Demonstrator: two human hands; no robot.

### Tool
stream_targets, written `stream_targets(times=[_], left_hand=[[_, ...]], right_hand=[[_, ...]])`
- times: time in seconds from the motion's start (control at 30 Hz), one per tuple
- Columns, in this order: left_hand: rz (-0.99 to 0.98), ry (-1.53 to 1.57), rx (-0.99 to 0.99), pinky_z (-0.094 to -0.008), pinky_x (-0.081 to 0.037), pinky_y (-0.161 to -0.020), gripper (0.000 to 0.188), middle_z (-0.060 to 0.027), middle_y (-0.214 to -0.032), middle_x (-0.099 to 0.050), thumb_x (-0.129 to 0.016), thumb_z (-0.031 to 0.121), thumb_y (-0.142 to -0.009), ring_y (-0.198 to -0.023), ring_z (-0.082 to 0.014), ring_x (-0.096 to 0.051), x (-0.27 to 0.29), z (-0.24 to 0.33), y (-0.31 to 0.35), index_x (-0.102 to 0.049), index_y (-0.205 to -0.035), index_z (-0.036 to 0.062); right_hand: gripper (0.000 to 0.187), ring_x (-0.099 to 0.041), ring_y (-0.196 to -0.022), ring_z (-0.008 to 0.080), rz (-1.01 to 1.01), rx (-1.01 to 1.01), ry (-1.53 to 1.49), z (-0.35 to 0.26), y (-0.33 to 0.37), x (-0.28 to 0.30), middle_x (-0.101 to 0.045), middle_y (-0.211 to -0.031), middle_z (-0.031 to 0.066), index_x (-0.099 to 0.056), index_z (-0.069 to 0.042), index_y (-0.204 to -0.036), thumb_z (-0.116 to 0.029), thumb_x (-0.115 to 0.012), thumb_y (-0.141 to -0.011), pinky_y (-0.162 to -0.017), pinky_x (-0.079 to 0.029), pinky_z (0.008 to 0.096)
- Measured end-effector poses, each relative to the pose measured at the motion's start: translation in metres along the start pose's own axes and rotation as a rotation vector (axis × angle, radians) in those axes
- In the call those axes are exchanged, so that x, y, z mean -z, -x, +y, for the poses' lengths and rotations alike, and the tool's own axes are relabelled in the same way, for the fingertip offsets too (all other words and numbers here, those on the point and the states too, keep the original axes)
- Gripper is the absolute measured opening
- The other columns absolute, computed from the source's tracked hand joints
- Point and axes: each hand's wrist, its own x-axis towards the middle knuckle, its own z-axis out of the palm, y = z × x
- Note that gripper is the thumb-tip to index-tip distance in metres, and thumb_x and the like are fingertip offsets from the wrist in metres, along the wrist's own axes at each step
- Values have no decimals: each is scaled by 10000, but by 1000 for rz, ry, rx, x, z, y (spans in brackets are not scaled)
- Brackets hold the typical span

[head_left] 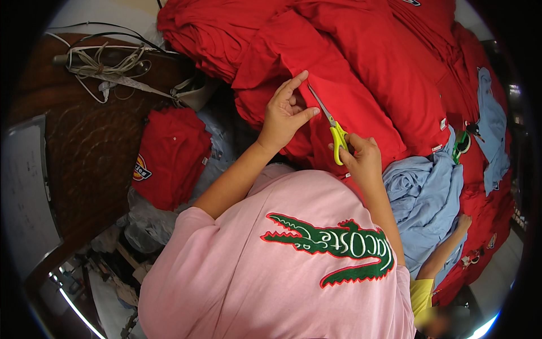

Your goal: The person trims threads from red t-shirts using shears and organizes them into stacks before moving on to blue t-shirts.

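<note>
My right hand (pixel 364 158) is closed round the yellow-green handles of a pair of scissors (pixel 337 135). Their metal blades point up and left, over the red cloth, and look nearly closed. The tips end close to the index finger of my left hand (pixel 287 113). That hand rests at a red garment (pixel 339 85), thumb and index finger apart, the other fingers curled and partly hidden. Whether it pinches a bit of cloth or thread does not show. Red garments lie heaped in thick folds in front of both hands.
A folded red garment (pixel 169 158) lies on clear plastic at the left. Bundled cables (pixel 107 65) lie on dark carved wood at the upper left. Light blue cloth (pixel 423 192) and a green tape roll (pixel 462 146) are to the right. Another person's arm (pixel 443 251) reaches in at the lower right.
</note>
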Motion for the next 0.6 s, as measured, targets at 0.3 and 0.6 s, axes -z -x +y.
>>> stream_targets(times=[0.3, 0.6], left_hand=[[55, 25, 24, -288, -557, -1032, 800, -74, -1519, -514, -691, -179, -894, -1252, -130, -602, 4, -10, -1, -404, -1609, 38], [26, 76, 26, -270, -573, -988, 853, -50, -1556, -468, -685, -195, -887, -1216, -118, -605, 4, -2, 5, -360, -1633, 57]], right_hand=[[347, -553, -614, 258, -36, 30, 10, -7, -12, 0, -617, -657, 85, -713, -40, -888, -338, -864, -795, -738, -407, 398], [310, -543, -581, 283, -71, 35, 9, -2, -15, 0, -588, -610, 97, -707, -48, -866, -328, -834, -830, -731, -397, 402]])
